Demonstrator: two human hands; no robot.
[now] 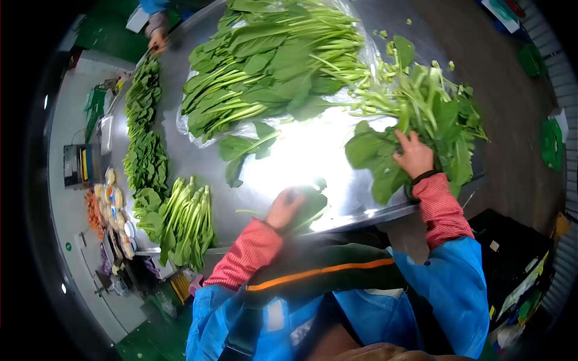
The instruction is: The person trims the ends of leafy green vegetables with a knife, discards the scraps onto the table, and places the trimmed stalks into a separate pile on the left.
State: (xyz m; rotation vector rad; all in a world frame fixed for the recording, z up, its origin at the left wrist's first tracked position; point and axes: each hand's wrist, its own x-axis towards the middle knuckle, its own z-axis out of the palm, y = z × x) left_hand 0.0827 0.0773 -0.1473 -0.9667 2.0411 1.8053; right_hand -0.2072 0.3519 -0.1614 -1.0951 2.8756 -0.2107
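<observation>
While the left hand (285, 208) touches loose leaves (311, 207) near the front edge of the tabletop (233, 204), its blurred grip too unclear to judge, the right hand (415, 155) spreads its fingers over a heap of greens (447, 114). Beyond, a wide pile of leafy stems (271, 60) lies on clear plastic (208, 142).

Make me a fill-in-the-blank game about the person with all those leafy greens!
1. The hand on the messy leafy pile is the person's ____ hand.
2. The person's jacket, with red checked cuffs, is coloured ____.
3. The bright stripe across the dark cloth is coloured ____.

Missing words: right; blue; orange.
</observation>
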